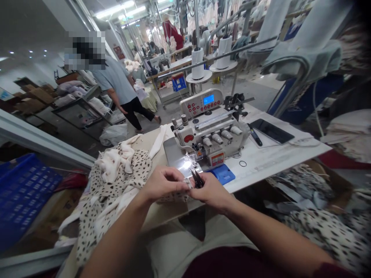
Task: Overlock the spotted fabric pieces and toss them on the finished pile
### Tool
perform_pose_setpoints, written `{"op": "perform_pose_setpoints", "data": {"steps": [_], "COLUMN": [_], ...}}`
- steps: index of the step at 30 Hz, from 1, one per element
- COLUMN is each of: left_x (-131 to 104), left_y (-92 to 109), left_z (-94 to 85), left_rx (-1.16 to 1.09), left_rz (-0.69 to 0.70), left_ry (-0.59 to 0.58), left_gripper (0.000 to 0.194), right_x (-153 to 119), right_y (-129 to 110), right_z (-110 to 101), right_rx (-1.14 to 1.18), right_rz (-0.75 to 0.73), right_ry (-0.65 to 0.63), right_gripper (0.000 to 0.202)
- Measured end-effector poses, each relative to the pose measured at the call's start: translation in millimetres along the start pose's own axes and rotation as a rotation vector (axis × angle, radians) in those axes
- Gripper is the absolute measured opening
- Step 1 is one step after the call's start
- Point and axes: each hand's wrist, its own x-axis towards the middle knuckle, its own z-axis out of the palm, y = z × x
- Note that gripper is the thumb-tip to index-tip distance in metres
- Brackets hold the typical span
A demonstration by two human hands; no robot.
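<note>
My left hand (pixel 166 182) pinches the edge of a small piece of white fabric with dark spots (pixel 188 183), in front of the sewing machine. Dark thread snips (pixel 197 179) sit in my right hand (pixel 211 193), blades pointing up and away from me. Its fingertips meet the fabric edge beside my left fingers. Just beyond both hands stands a white overlock sewing machine (pixel 208 135) with a lit blue display. Left of my hands, a heap of spotted and plain white fabric (pixel 116 181) hangs over the table edge.
On the white table (pixel 269 158) lie a phone (pixel 272 130), a dark-handled cutter (pixel 255 135), a black ring (pixel 242 163) and a blue plate (pixel 224 175). Thread cones (pixel 198 63) stand behind the machine. A blue crate (pixel 26 193) is at left. A person (pixel 118 85) walks in the aisle.
</note>
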Motion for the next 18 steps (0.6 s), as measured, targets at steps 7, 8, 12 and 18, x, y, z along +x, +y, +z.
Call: {"op": "perform_pose_setpoints", "data": {"steps": [7, 8, 12, 18], "left_x": [-0.8, -0.4, 1.3, 1.6], "left_y": [-7.9, -9.3, -12.8, -13.0], "left_z": [5.6, 6.6, 9.4, 11.1], "left_rx": [-0.062, -0.084, -0.127, -0.089], "left_rz": [-0.033, -0.046, -0.046, 0.012], "left_ry": [0.098, 0.118, 0.176, 0.144], "left_gripper": [0.026, 0.027, 0.032, 0.034], "right_x": [-0.7, -0.9, -2.0, -3.6], "right_y": [2.9, 3.4, 3.5, 2.4], "right_z": [0.8, 0.4, -3.0, -4.6], "right_rx": [0.108, 0.122, 0.075, -0.162], "right_rz": [0.057, 0.061, 0.029, -0.093], "right_ry": [0.012, 0.015, 0.028, 0.062], "right_gripper": [0.020, 0.021, 0.020, 0.020]}}
